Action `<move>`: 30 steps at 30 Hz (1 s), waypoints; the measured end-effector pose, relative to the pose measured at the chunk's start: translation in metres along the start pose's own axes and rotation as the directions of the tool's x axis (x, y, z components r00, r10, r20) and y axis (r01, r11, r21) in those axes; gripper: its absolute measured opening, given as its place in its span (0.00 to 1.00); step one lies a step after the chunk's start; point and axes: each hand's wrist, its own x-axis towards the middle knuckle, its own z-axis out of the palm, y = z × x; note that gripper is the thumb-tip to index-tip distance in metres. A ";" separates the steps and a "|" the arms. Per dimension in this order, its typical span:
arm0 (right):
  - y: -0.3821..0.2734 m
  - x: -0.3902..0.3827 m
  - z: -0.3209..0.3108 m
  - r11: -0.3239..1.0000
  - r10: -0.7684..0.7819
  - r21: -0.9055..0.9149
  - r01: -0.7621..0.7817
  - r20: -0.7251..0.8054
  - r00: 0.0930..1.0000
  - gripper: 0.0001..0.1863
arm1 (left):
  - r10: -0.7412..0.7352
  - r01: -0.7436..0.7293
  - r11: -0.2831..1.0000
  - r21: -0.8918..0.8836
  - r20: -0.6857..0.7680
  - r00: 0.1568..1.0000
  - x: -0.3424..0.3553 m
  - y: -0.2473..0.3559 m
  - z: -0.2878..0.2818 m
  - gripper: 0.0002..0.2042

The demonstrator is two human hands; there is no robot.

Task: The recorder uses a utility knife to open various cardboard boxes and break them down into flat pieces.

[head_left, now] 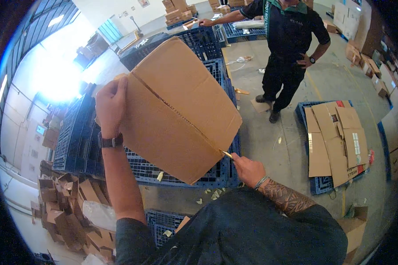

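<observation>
A brown cardboard box (181,101) is tilted up in front of me, above a stack of blue plastic pallets. A rough seam or crease runs slantwise across it. My left hand (112,104) is closed on its upper left edge, the thumb on top; a dark watch is on that wrist. In my right hand (248,170) is a box cutter (226,154) with a yellowish body. Its tip touches the cardboard at the seam's lower right end. How deep the blade sits cannot be made out. The box's underside is hidden.
Blue pallets (75,137) stand left and beneath the box. Flattened cardboard sheets (336,141) lie on another pallet at right. Torn boxes (68,212) heap up at lower left. Beyond the pallets stands another person (287,48), one hand on hip. Scraps litter the floor (274,145).
</observation>
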 end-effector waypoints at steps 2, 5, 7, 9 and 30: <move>0.004 -0.006 0.007 1.000 0.007 0.019 -0.006 -0.015 1.000 0.15 | 0.014 -0.015 1.000 -0.012 -0.029 0.999 -0.003 0.001 0.002 0.18; 0.009 -0.010 0.011 0.999 0.011 0.048 -0.009 -0.044 0.999 0.16 | 0.019 -0.020 1.000 -0.009 -0.034 0.999 -0.003 0.004 0.006 0.18; 0.013 -0.012 0.012 0.998 0.032 0.055 -0.031 -0.022 0.999 0.15 | -0.030 0.032 0.998 -0.062 0.023 0.999 -0.002 0.000 0.007 0.18; 0.040 -0.032 0.030 0.997 0.073 -0.016 -0.072 0.068 0.995 0.15 | 0.073 -0.072 0.997 0.019 -0.097 0.993 0.012 -0.009 0.003 0.19; -0.065 0.132 -0.035 0.813 -0.521 0.239 0.531 -0.111 0.846 0.33 | 0.102 -0.360 0.210 -0.909 -0.346 0.933 -0.025 -0.059 -0.027 0.24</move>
